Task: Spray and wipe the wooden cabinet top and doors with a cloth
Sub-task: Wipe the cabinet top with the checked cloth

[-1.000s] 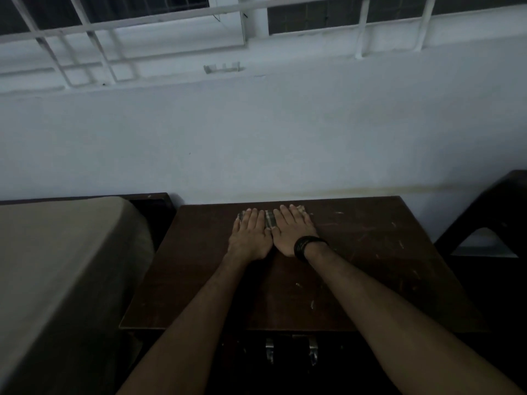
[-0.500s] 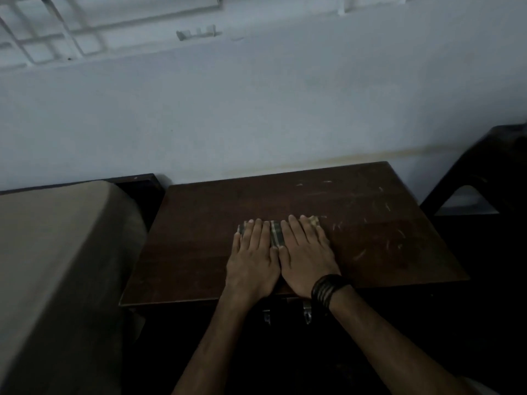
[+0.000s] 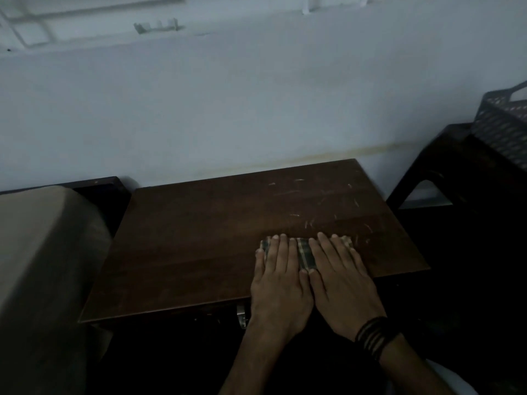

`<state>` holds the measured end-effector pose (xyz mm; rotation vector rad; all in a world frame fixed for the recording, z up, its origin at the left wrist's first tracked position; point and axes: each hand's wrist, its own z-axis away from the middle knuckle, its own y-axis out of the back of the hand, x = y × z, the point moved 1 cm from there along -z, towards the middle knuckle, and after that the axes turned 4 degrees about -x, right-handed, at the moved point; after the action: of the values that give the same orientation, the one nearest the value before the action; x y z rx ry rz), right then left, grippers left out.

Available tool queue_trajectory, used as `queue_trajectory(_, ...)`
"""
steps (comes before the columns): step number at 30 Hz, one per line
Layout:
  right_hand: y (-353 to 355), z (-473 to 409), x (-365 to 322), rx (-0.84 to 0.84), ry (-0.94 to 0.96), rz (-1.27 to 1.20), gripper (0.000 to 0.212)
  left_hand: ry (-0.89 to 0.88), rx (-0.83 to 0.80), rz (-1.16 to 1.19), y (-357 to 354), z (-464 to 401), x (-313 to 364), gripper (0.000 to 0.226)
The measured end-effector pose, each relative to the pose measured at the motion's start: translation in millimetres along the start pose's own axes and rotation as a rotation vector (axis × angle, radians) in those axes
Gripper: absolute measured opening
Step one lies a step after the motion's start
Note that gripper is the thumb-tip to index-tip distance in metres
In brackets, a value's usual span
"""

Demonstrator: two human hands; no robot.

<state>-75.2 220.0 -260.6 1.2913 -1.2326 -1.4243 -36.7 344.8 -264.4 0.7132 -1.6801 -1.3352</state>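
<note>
Wiping well means keeping even pressure across the wooden cabinet top [image 3: 199, 238], overlapping passes up to its scratched far corner. A bed [image 3: 42, 266] crowds one side, a dark stool [image 3: 462, 178] the other. Left hand [image 3: 278, 283] and right hand [image 3: 343, 283] press the checked cloth [image 3: 305, 253], fingers straight, nearly together.

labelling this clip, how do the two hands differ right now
The right hand wears a stack of dark bands at the wrist; the left hand has a bare wrist. The right hand lies nearer the cabinet top's right edge, the left hand nearer its middle. Both lie flat, fingers straight, side by side, pressing the checked cloth onto the wood near the front edge.
</note>
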Motion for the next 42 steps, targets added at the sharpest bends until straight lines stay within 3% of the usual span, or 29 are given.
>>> queue_trajectory(11, -4.6, -4.0, 4.0, 0.09, -0.06, 0.075, 0.059, -0.05, -0.01, -0.057, -0.9, -7.4, 3.7, 0.058)
queue_trajectory(20, -14.5, -20.4, -89.4, 0.015, 0.156, -0.018, 0.06, 0.077, 0.08, -0.199, 15.3, 30.4, -86.9, 0.061)
queue_trajectory(24, -15.1, -24.5, -96.8, -0.031, 0.234, -0.066, 0.07, 0.149, 0.01, -0.165, 21.3, 36.9, -94.5, 0.073)
queue_trajectory(30, -6.6, -19.3, -60.0, -0.036, 0.229, -0.086, 0.065, 0.172, -0.068, -0.102, 24.5, 26.9, -55.9, 0.085)
queue_trajectory(38, 7.4, 9.0, 57.3, 0.013, -0.029, -0.013, 0.063, -0.135, -0.127, 0.013, 2.2, -19.2, 30.0, 0.075)
queue_trajectory(42, 13.9, 10.6, 71.9, 0.001, -0.065, 0.004, 0.071, -0.063, -0.074, 0.029, -5.7, -21.9, 35.4, 0.074)
